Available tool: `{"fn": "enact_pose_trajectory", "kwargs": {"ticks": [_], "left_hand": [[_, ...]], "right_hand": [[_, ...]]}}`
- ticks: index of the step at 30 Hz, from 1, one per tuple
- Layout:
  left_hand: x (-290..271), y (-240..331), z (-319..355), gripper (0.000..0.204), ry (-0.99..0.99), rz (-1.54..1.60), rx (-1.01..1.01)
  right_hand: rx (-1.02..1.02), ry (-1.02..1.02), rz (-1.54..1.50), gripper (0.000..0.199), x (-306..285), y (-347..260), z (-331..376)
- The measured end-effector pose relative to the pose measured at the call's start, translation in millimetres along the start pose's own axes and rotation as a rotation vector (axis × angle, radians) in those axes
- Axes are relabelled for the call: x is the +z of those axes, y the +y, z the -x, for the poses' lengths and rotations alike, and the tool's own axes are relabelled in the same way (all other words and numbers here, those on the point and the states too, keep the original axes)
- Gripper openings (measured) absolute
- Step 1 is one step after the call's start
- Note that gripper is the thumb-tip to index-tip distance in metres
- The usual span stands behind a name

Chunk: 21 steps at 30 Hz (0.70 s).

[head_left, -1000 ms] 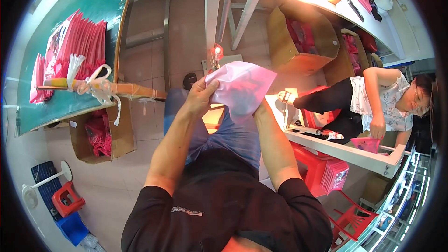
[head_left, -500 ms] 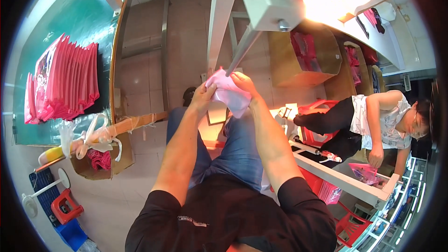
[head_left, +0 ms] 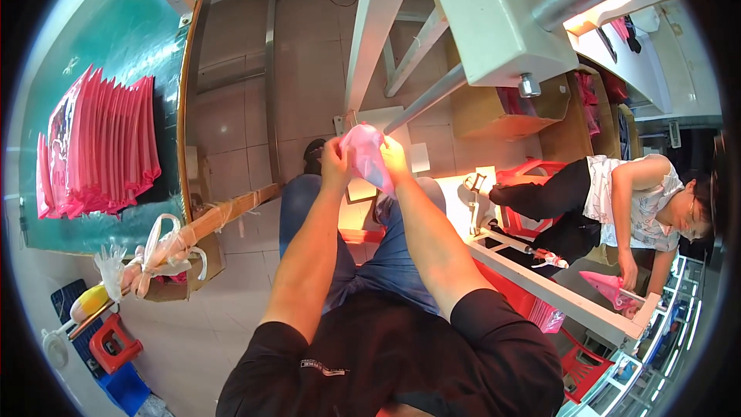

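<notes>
Bag of pink film (head_left: pixel 367 156): located near centre, toward twelve o'clock. Left hand (head_left: pixel 335 164) and right hand (head_left: pixel 394 157) grip its edges, fingers apparently curled closed. Green table (head_left: pixel 100 23) at ten o'clock supports pink packets (head_left: pixel 104 143); tiled floor (head_left: pixel 309 62), eleven o'clock; cardboard box (head_left: pixel 498 122), two o'clock.

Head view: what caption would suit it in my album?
Left hand and right hand hold pink plastic; a row of pink packets rests on the green table at left.

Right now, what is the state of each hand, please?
Left hand: closed, holding the thin pink plastic bag by its left side.
Right hand: closed, holding the same bag's right side.
</notes>
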<state>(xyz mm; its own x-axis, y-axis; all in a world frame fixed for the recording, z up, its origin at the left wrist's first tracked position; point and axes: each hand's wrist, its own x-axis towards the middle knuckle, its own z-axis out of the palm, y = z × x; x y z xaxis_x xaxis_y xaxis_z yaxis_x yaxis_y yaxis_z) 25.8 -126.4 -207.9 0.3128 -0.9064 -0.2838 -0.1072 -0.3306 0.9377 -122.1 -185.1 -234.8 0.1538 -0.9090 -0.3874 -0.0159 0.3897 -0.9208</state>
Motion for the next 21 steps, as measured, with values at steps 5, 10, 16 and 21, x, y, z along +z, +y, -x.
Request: {"fn": "enact_pose_trajectory", "kwargs": {"ticks": [5,10,16,21], "left_hand": [[15.8,116.3,52.9,0.058,0.177,-0.341,0.675],[12.5,101.0,42.3,0.044,0.12,-0.809,0.636],[13.0,99.6,26.1,0.039,-0.033,-0.86,0.756],[11.7,98.2,27.4,0.038,-0.019,-0.861,0.754]], "right_hand": [[0.013,0.13,0.101,0.034,-16.3,22.9,-18.6],[-0.114,0.173,0.464,0.042,10.5,15.1,-0.2],[0.108,0.356,0.577,0.048,8.0,6.3,17.0],[0.253,0.319,0.58,0.049,14.1,-6.7,27.6]]}}
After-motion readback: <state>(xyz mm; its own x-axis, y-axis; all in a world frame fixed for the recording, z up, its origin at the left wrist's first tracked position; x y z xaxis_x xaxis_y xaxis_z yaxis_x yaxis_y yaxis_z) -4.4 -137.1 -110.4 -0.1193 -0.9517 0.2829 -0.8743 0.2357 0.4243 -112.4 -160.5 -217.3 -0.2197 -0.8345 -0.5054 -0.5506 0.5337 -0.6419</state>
